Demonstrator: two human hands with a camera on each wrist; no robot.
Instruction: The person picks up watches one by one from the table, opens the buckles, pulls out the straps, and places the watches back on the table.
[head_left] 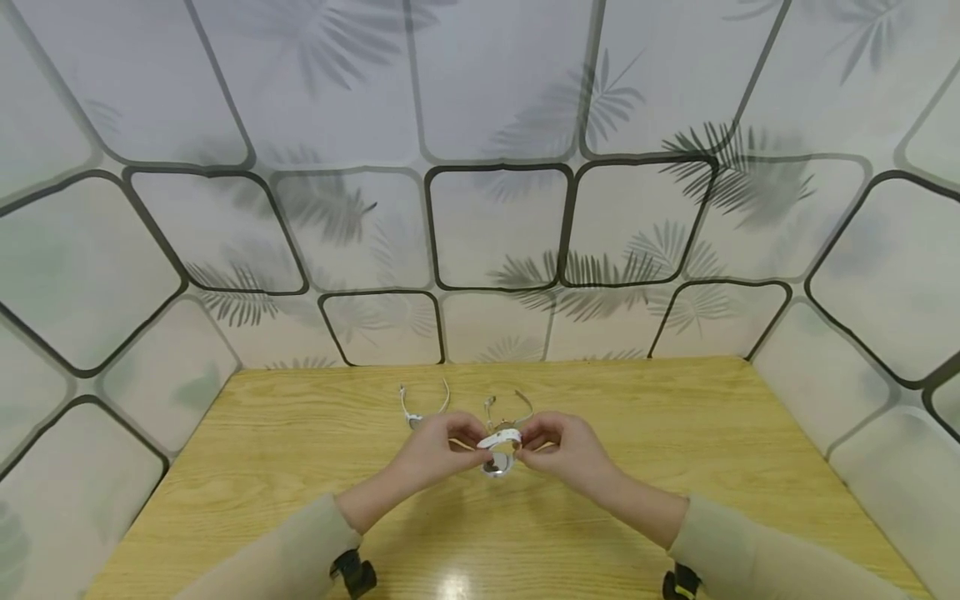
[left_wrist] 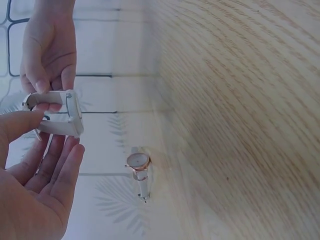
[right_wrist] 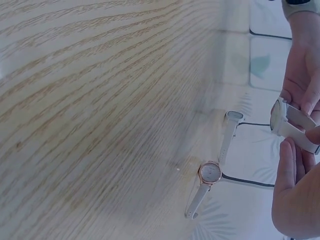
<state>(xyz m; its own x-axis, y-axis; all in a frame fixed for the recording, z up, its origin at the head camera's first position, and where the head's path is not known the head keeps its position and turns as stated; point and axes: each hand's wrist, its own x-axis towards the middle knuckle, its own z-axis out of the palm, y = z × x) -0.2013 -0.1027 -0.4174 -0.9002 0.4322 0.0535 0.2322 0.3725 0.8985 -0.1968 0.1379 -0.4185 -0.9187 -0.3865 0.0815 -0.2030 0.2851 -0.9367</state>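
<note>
A white wristwatch (head_left: pixel 493 465) is held up between both hands over the table, its strap bent into a loop with the case hanging at the bottom. My left hand (head_left: pixel 435 454) pinches one side of the strap between thumb and fingers. From the other side, my right hand (head_left: pixel 567 450) grips the strap in the same way. In the left wrist view the looped watch (left_wrist: pixel 75 114) shows side-on, thumbs reaching into the loop. Just beyond the hands lies a rose-gold watch (right_wrist: pixel 210 172) with a pale strap, partly hidden by them in the head view.
Another white watch (right_wrist: pixel 234 116) with a small rectangular face lies farther left, its strap ends pointing to the back. Everything rests on a wooden table (head_left: pixel 675 467). A patterned cloth wall (head_left: pixel 495 225) rises at the back and both sides.
</note>
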